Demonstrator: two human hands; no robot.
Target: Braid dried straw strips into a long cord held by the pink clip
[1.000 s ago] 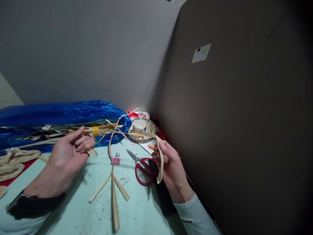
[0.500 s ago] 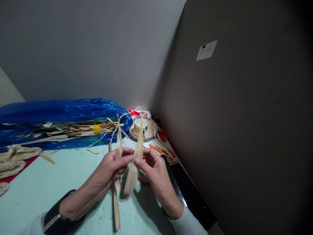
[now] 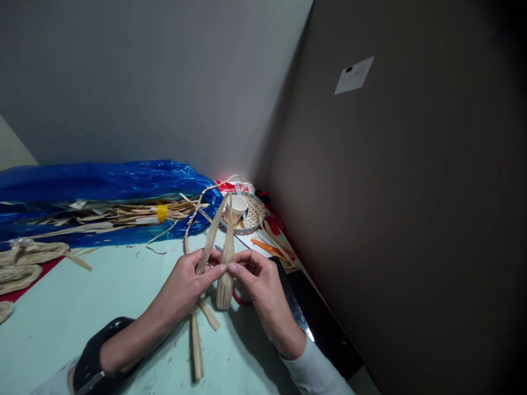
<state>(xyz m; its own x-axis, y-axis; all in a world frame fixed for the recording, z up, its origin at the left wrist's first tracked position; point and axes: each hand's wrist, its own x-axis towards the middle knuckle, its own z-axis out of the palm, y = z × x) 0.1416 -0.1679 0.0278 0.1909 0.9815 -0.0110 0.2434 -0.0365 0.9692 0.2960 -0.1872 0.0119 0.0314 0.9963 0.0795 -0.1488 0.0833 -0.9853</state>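
Both thumbs press on a pale, flat strip of dried leaf [image 3: 225, 292], which stands upright between my hands and tapers to a point at its top. My left hand [image 3: 197, 282] pinches its left edge and also has a narrower dried strip [image 3: 212, 236] tucked along the index finger, slanting up to the right. My right hand [image 3: 254, 277] pinches the right edge of the wide strip. Below my left hand hangs a folded strip end [image 3: 197, 348]. From behind that hand a thin braided cord [image 3: 189, 227] curves up and over to the right.
A blue plastic bag [image 3: 102, 181] with a taped bundle of dried strips [image 3: 140, 214] lies along the wall. Further right are a woven basket [image 3: 257, 206], a white cup [image 3: 237, 206] and orange-handled scissors [image 3: 267, 247]. Coiled braided pieces [image 3: 41, 255] lie at the left.
The wide strip has turned more upright and its lower end sits higher. The narrower strip in my left hand now leans right, with its tail swung out below.
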